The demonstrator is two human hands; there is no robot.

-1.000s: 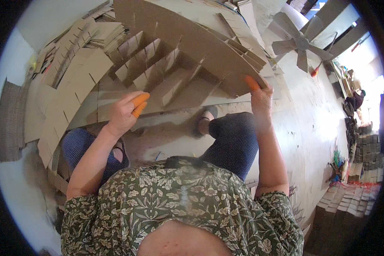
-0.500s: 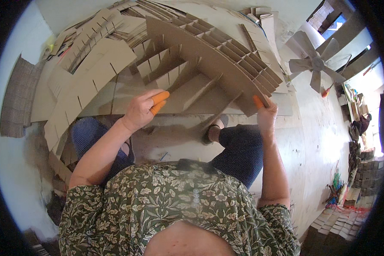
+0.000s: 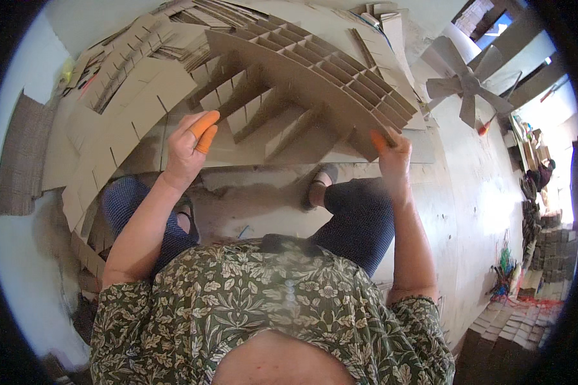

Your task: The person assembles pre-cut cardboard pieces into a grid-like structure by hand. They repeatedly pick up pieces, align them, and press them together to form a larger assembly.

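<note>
Your right hand [image 3: 395, 157] has its fingers clamped on the near right end of the cardboard divider grid [image 3: 321, 93], which stretches from there toward the far left, in front of you. Your left hand [image 3: 185, 151] is curled — its orange-covered fingers [image 3: 203, 124] together, the thumb's position impossible to tell — well apart from the grid and near a slotted cardboard sheet [image 3: 119, 125] on the left.
</note>
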